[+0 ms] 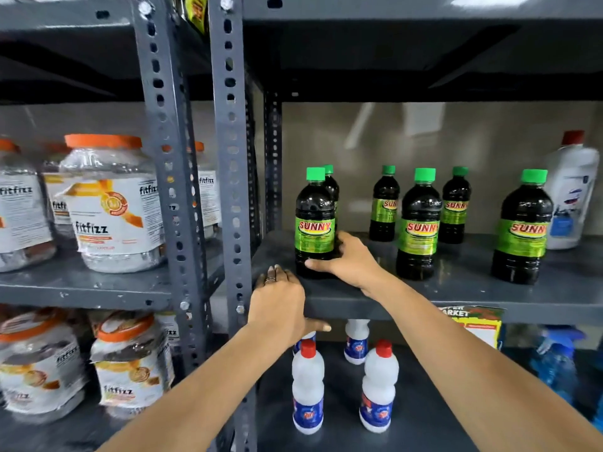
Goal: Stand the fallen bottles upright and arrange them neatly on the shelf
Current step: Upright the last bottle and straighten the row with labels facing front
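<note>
Several dark bottles with green caps and green "SUNNY" labels stand upright on the grey metal shelf (473, 288). My right hand (346, 259) is wrapped around the base of the front left bottle (315, 220); another bottle stands close behind it. A second front bottle (419, 223) stands in the middle and a third (522, 230) to the right. Two smaller-looking ones (385, 203) (456, 205) stand at the back. My left hand (277, 301), with a ring on one finger, grips the shelf's front left edge, thumb underneath. I see no bottle lying down.
A white bottle with a red cap (571, 190) stands at the shelf's far right. Below are several white bottles with red caps (308, 383) and a blue spray bottle (554, 363). Perforated grey uprights (233, 177) divide off the left rack of orange-lidded "fitfizz" jars (111, 203).
</note>
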